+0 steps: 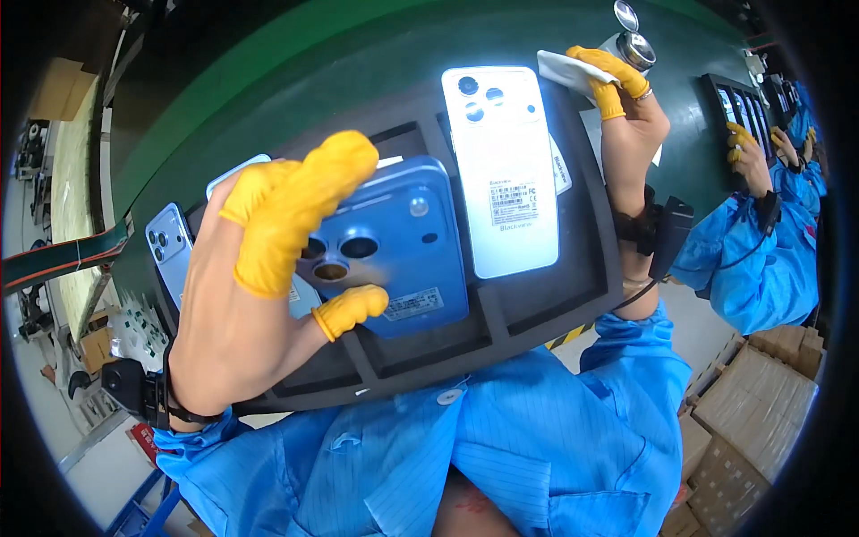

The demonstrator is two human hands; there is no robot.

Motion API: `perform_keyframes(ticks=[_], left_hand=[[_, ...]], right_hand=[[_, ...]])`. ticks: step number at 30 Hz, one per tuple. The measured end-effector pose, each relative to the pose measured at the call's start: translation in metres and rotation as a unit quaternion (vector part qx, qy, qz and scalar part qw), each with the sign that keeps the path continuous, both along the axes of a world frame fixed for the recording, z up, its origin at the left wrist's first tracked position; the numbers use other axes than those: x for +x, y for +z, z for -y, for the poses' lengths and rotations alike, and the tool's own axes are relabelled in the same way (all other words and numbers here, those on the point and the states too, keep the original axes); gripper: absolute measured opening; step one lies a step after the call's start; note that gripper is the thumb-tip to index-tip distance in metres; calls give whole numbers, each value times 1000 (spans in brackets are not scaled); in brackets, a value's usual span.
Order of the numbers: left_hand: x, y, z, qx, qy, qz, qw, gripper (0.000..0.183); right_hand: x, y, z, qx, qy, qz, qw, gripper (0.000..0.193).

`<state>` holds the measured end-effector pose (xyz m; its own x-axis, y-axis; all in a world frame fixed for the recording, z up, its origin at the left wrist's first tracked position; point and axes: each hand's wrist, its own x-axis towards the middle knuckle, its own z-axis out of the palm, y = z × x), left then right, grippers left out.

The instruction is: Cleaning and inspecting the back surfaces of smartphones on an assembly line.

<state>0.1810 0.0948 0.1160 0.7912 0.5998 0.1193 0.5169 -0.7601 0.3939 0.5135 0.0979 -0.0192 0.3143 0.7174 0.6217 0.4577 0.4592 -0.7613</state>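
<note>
My left hand [237, 313], wearing yellow finger cots, grips a blue phone [420, 251] over the black tray [420, 355]. Its back faces up, with dark round camera lenses and a pale label; the thumb lies near the lenses. My right hand [633, 134], also in yellow finger cots, pinches a folded white cloth [570, 70] beyond the tray's far right corner. Right beside those fingers stands a metal-topped dispenser bottle [636, 51] with its round lid flipped up. A white phone [503, 161] lies back up in the tray, between my hands.
More light blue phones [167, 240] lie on the tray's left side, partly behind my left hand. The tray rests near a green work surface [376, 72]. At right a co-worker's hand [753, 166] reaches to another slotted black tray [735, 106]. Cartons [756, 403] are stacked lower right.
</note>
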Motion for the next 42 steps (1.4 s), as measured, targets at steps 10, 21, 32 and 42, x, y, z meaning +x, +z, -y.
perform_keyframes(ticks=[10,21,32,42], left_hand=[[-5,6,17,35,-15,-6,999,83],[0,7,20,44,-26,23,998,76],[2,11,26,47,-7,28,998,66],[-15,-17,-58,22,4,102,995,82]], right_hand=[[1,0,2,7,-17,29,999,22],[1,0,2,15,-25,48,998,22],[-2,2,-1,11,-13,42,999,21],[-9,9,4,-44,-17,36,998,21]])
